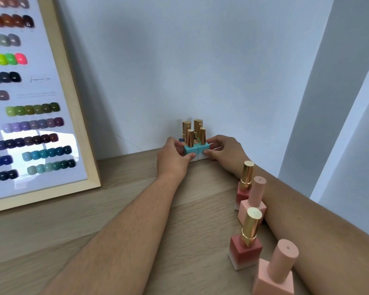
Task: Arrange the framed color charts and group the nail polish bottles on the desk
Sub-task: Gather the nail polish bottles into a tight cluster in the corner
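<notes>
A tight cluster of blue nail polish bottles point(195, 149) with gold caps stands against the wall at the back of the wooden desk point(119, 211). My left hand point(174, 157) presses its left side and my right hand point(223, 151) its right side, thumbs on the two front turquoise bottles. A framed color chart point(30, 107) in a pale wooden frame leans against the wall on the left. Beside my right forearm stand two red bottles point(245, 245) with gold caps and two pale pink bottles point(274, 275), in a loose row.
A plain white wall runs behind the desk. On the right a white wall edge or panel point(337, 124) borders the desk. Bare wood lies between the chart and my left forearm.
</notes>
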`<state>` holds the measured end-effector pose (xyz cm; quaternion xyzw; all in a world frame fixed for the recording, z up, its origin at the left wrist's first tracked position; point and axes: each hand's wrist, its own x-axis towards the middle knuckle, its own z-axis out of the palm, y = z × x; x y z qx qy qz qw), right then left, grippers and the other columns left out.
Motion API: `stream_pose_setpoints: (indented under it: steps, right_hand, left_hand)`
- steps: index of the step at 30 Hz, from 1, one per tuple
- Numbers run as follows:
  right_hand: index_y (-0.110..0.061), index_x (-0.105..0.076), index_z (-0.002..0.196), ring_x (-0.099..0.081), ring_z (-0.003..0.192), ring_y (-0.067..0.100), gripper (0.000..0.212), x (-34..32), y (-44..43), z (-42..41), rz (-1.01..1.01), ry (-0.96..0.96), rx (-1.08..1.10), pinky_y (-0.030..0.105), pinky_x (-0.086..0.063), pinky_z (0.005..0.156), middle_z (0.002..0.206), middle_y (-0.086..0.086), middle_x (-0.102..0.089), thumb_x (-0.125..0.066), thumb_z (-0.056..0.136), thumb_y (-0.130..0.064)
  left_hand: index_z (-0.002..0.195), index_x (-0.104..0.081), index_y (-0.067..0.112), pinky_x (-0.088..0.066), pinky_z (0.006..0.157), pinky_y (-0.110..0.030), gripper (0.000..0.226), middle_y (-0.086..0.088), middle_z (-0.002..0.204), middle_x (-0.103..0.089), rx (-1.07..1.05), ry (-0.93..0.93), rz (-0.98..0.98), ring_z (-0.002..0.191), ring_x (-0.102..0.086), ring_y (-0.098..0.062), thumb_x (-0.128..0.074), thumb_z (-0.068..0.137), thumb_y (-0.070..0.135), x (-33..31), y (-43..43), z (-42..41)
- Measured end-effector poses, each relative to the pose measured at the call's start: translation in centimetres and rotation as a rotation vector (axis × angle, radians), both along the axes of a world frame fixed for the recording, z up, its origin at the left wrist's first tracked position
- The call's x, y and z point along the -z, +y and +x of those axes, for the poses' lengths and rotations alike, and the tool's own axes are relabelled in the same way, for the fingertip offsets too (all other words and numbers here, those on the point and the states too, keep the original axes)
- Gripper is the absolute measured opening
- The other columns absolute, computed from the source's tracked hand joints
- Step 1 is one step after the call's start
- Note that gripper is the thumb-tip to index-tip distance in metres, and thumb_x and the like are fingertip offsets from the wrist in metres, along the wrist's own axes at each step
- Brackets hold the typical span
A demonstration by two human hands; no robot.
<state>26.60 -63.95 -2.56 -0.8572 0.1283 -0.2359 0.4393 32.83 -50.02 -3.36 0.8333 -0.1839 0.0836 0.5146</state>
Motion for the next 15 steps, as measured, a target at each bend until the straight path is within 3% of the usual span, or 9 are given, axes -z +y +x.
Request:
stream_pose_setpoints:
  steps: [2, 8, 11, 15]
  right_hand:
    - [-0.013, -0.058, 0.116, -0.062, 0.088, 0.015, 0.035, 0.0, 0.0, -0.1, -0.004, 0.008, -0.005, 0.018, -0.050, 0.070, 0.105, 0.007, -0.066, -0.068, 0.083, -0.018]
    - [-0.015, -0.060, 0.109, -0.064, 0.090, 0.020, 0.026, -0.1, 0.3, -1.8, 0.027, -0.053, 0.084, 0.037, -0.054, 0.085, 0.101, 0.005, -0.066, -0.062, 0.086, -0.027]
    - [-0.023, -0.064, 0.087, -0.065, 0.086, 0.019, 0.005, 0.0, 0.3, -3.8, 0.120, -0.156, 0.157, 0.038, -0.055, 0.085, 0.087, 0.000, -0.068, -0.061, 0.086, -0.026]
    - [-0.025, -0.067, 0.074, -0.067, 0.076, 0.012, 0.012, 0.0, 0.5, -7.4, 0.260, -0.254, 0.235, 0.033, -0.055, 0.077, 0.075, -0.005, -0.070, -0.060, 0.084, -0.024]
  left_hand:
    - [0.092, -0.047, 0.021, -0.051, 0.070, -0.022, 0.038, 0.000, 0.094, -0.062, 0.003, 0.001, 0.006, 0.089, -0.060, -0.012, -0.079, 0.071, 0.022, -0.1, 0.1, -0.1]
    - [0.097, -0.048, 0.022, -0.047, 0.064, -0.019, 0.040, 0.004, 0.088, -0.058, 0.029, 0.028, -0.039, 0.080, -0.058, -0.009, -0.078, 0.071, 0.027, -0.5, 1.4, -1.8]
    - [0.094, -0.050, 0.025, -0.039, 0.057, -0.012, 0.036, 0.007, 0.085, -0.058, 0.091, 0.032, -0.049, 0.075, -0.055, -0.005, -0.077, 0.071, 0.031, -0.5, 2.9, -3.7]
    - [0.093, -0.051, 0.029, -0.039, 0.062, -0.013, 0.029, 0.008, 0.089, -0.058, 0.161, 0.048, -0.044, 0.082, -0.055, -0.003, -0.074, 0.074, 0.032, -0.4, 5.2, -6.7]
